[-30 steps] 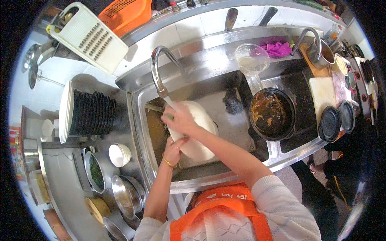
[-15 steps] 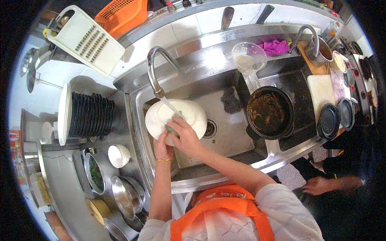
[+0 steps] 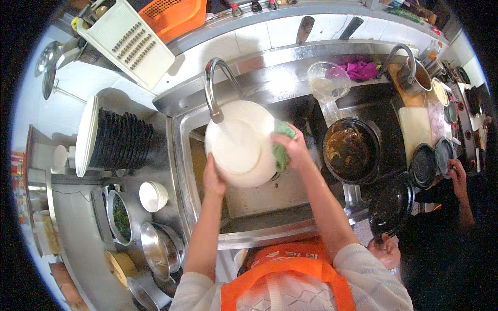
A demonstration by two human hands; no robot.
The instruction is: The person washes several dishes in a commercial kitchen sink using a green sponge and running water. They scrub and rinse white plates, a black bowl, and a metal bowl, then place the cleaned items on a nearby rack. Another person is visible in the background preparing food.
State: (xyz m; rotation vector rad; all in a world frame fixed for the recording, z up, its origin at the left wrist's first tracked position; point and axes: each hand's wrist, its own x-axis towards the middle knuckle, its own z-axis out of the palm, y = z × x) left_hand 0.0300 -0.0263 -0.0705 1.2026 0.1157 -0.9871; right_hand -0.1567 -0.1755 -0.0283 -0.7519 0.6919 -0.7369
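A round white plate (image 3: 236, 147) is held over the sink (image 3: 255, 201) beneath the curved metal faucet (image 3: 209, 90), its ringed underside seemingly facing up. Water runs from the spout onto it. My left hand (image 3: 213, 179) grips the plate's lower left edge. At the right edge, my right hand (image 3: 294, 147) is closed on a green cloth (image 3: 281, 156) pressed to the rim; some of its fingers are hidden behind the cloth and plate.
A dirty black pot (image 3: 351, 151) stands right of the basin, below a clear strainer-like bowl (image 3: 329, 81). Black plates (image 3: 124, 139) are stacked at left, near white bowls (image 3: 153, 196). At right, another person's hand (image 3: 385, 252) holds a black pan (image 3: 390, 203).
The plate has tilted up toward the faucet. My right hand has moved with the cloth from the plate's face to its right edge. The other person has brought up a black pan.
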